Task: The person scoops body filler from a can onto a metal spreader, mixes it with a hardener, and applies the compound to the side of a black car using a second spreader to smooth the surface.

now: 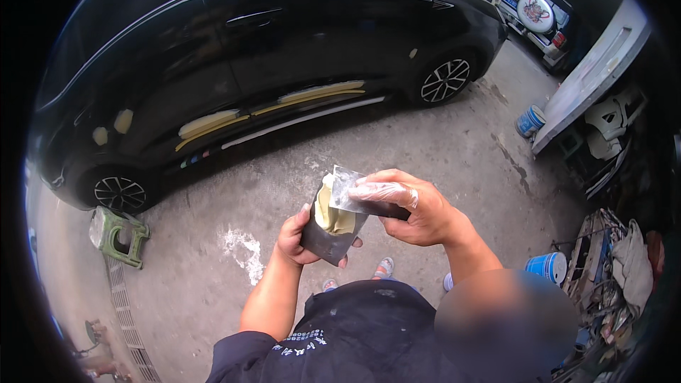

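My left hand (294, 240) holds a dark flat board (328, 241) from below, with a lump of pale yellow putty (330, 213) lying on it. My right hand (411, 206), with a thin clear plastic film over the fingers, grips a metal scraper (349, 193) whose blade rests against the top of the putty. Both hands are at chest height in front of me, above a grey concrete floor. A black car (269, 50) stands ahead, with pale yellow filler patches (213, 123) along its lower doors and rear side.
A green plastic stool (117, 235) stands by the car's rear wheel. A blue bucket (530, 120) and a grey panel (596, 71) lean at the right. Another blue bucket (547, 267) sits near cluttered parts at lower right. A floor drain grate (128, 326) runs along the left.
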A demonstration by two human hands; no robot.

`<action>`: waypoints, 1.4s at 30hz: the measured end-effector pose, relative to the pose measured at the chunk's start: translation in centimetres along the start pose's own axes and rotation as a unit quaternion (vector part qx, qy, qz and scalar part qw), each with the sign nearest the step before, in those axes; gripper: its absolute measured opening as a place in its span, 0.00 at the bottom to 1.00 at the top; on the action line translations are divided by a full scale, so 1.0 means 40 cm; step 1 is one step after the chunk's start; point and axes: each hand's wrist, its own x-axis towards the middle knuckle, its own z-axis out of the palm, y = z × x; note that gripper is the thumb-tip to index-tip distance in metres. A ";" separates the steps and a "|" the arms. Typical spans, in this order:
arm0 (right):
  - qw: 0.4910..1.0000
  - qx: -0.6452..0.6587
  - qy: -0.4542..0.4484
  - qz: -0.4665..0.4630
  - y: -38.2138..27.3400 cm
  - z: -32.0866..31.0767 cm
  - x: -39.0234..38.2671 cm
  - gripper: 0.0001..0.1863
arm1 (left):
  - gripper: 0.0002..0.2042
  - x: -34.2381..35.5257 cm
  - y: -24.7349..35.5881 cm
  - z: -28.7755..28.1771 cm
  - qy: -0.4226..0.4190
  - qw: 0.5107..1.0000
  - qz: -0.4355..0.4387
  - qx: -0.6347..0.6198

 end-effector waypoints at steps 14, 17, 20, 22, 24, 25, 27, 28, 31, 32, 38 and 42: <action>0.808 0.455 0.140 0.346 0.082 0.099 -0.164 0.37 | 0.35 0.092 -0.012 0.073 0.153 0.907 0.222 0.324; 0.770 0.498 0.179 0.355 0.088 0.110 -0.113 0.39 | 0.36 0.099 -0.029 0.049 0.174 0.843 0.240 0.449; 0.779 0.501 0.182 0.329 0.071 0.081 -0.069 0.40 | 0.33 0.099 -0.028 0.047 0.182 0.812 0.234 0.503; 0.777 0.509 0.179 0.324 0.066 0.064 -0.047 0.41 | 0.30 0.092 -0.020 0.041 0.178 0.763 0.232 0.576; 0.771 0.529 0.203 0.290 0.074 0.045 -0.042 0.41 | 0.23 0.088 0.002 0.065 0.164 0.706 0.199 0.660; 0.767 0.539 0.215 0.273 0.079 0.034 -0.039 0.41 | 0.23 0.082 0.007 0.063 0.163 0.709 0.168 0.666; 0.789 0.537 0.218 0.204 0.065 -0.005 -0.023 0.38 | 0.24 0.061 0.019 0.063 0.165 0.709 0.105 0.677; 0.826 0.497 0.211 0.163 0.063 -0.024 -0.032 0.37 | 0.27 0.051 0.026 0.058 0.200 0.814 0.083 0.538; 0.931 0.333 0.146 0.019 0.047 -0.045 -0.042 0.35 | 0.31 0.025 0.045 0.061 0.146 0.965 0.025 0.215; 0.951 0.294 0.089 -0.020 0.039 -0.035 -0.029 0.34 | 0.32 0.009 0.036 0.046 0.110 0.981 0.023 0.156; 0.960 0.277 -0.014 0.030 0.033 0.031 -0.012 0.33 | 0.33 -0.005 -0.007 0.017 0.019 0.999 0.029 0.019; 0.987 -0.084 0.013 0.139 0.074 0.015 -0.020 0.27 | 0.33 0.027 -0.018 0.042 0.129 0.981 0.082 0.119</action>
